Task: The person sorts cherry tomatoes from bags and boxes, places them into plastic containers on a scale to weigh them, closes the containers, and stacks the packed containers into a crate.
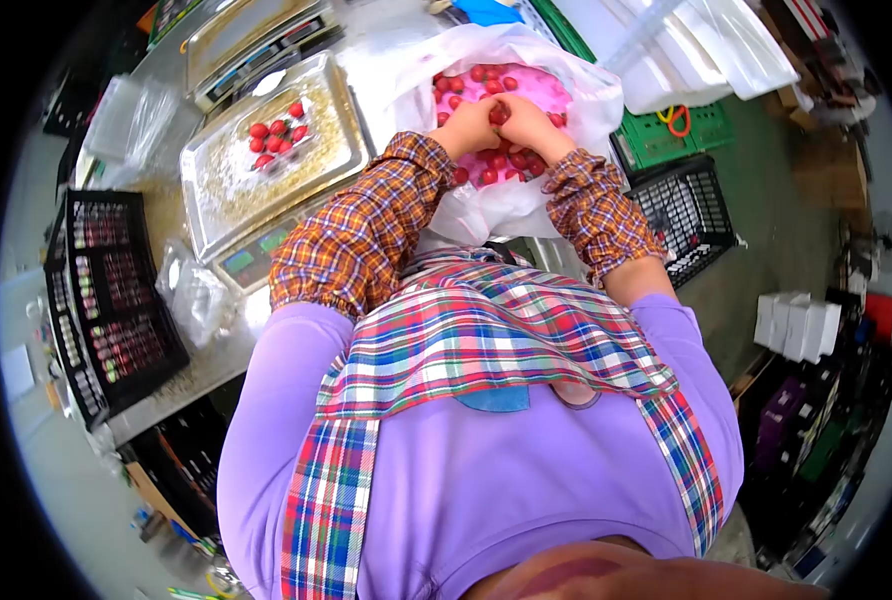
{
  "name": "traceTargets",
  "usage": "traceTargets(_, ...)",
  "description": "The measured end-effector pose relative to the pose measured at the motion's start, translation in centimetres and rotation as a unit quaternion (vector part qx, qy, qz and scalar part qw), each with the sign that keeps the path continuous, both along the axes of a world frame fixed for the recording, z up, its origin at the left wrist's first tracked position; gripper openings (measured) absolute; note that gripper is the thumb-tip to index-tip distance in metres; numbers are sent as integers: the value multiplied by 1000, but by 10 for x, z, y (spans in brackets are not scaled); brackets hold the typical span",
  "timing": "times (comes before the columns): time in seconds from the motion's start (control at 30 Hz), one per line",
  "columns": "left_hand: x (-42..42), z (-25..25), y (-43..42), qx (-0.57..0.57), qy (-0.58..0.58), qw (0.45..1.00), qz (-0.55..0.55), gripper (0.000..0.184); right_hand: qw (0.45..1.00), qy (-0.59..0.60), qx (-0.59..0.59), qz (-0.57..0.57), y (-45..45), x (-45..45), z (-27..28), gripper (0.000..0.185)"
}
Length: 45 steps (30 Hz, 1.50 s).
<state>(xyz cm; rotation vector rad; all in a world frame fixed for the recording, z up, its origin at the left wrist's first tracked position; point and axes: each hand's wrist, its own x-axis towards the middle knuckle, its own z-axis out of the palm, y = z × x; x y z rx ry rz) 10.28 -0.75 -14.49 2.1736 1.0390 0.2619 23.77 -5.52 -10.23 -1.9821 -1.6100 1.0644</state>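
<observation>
My left hand (466, 130) and my right hand (529, 127) meet above an open white plastic bag (594, 92), fingers closed around a small round red fruit (499, 114). The kind of fruit cannot be told for certain. More red fruits (489, 176) lie below my hands on a bright pink lining (546, 88) inside the bag. To the left, a clear tray (263, 165) with several red fruits rests on the metal pan (202, 200) of a scale. My hands partly cover the fruits beneath them.
A second scale (256, 45) stands at the back left. Clear plastic packaging (131, 130) and a black crate of small packs (116, 300) are at the left. On the right are a black basket (686, 215), a green crate (656, 140) and white bins (686, 55).
</observation>
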Motion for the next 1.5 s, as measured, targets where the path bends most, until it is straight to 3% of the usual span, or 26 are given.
traceTargets(0.07,-2,14,-6,-182,-75,978,69,63,993,108,-48,-26,0,-1,8,57)
traceTargets(0.2,-8,27,-11,-342,-189,914,109,55,947,291,-130,-33,0,22,11,51)
traceTargets(0.4,-21,48,-11,-397,-261,873,111,49,900,415,-123,-44,-16,18,17,40)
traceTargets(0.47,-21,57,-14,-416,-281,855,132,49,854,497,-135,-80,-25,11,20,41)
traceTargets(0.57,-17,46,-14,-293,-237,921,94,48,782,591,-158,-114,-22,7,0,53)
traceTargets(0.7,-14,86,-30,-43,-59,997,-2,57,711,645,-176,-219,-35,-23,17,63)
traceTargets(0.83,-16,109,-43,29,17,998,-50,45,644,691,-200,-261,-40,-30,16,64)
traceTargets(0.87,-15,98,-41,72,11,995,-69,35,622,711,-208,-255,-40,-26,8,63)
traceTargets(1.03,-25,82,-35,116,-92,989,3,30,499,803,-204,-254,-38,-23,-22,48)
traceTargets(1.17,-27,73,-30,122,-166,978,38,30,541,768,-208,-271,-35,-26,-20,40)
traceTargets(1.23,-35,82,-32,60,-177,981,58,31,582,728,-229,-282,-35,-27,-15,38)
traceTargets(1.33,-46,95,-36,-1,-159,987,37,33,471,815,-307,-141,-29,-10,-50,39)
traceTargets(1.37,-50,96,-37,-15,-148,989,23,33,500,802,-278,-169,-30,-16,-46,41)
traceTargets(1.4,-53,92,-39,88,-136,987,-21,33,529,787,-249,-194,-34,-23,-35,42)
traceTargets(1.43,-51,89,-45,120,-107,987,-22,31,556,771,-220,-219,-36,-29,-27,43)
traceTargets(1.47,-49,98,-52,123,-74,989,-39,30,542,781,-247,-187,-37,-30,-25,45)
traceTargets(1.5,-47,107,-59,124,-40,990,-56,29,565,779,-218,-164,-35,-34,-26,44)
